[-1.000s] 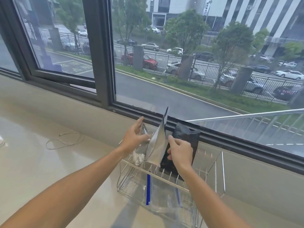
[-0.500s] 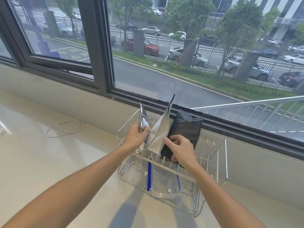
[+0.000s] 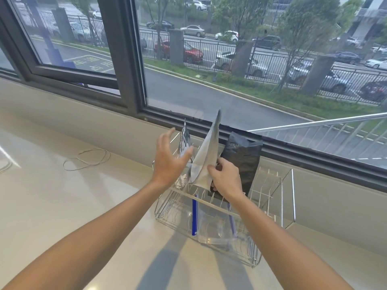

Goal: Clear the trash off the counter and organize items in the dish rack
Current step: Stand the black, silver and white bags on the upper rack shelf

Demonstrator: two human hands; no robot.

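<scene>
A wire dish rack (image 3: 292,197) stands on the pale counter below the window. Three pouches stand upright in its slots: a shiny foil pouch (image 3: 184,137) at the left, a grey-silver pouch (image 3: 209,152) in the middle, a black pouch (image 3: 244,159) to the right. My right hand (image 3: 225,181) pinches the lower edge of the grey-silver pouch, in front of the black one. My left hand (image 3: 169,162) hovers open beside the shiny foil pouch, fingers spread, holding nothing. A clear plastic bag with blue strips (image 3: 213,225) lies in the rack's near part.
A loose loop of thin cord (image 3: 88,158) lies on the counter (image 3: 62,206) to the left. The window sill and dark frame (image 3: 129,80) run right behind the rack. A metal rail (image 3: 318,123) shows outside at the right.
My left hand has let go of the shiny foil pouch and opened, lifting slightly away. My right hand stays at the grey-silver pouch. The view has tilted down toward the rack.
</scene>
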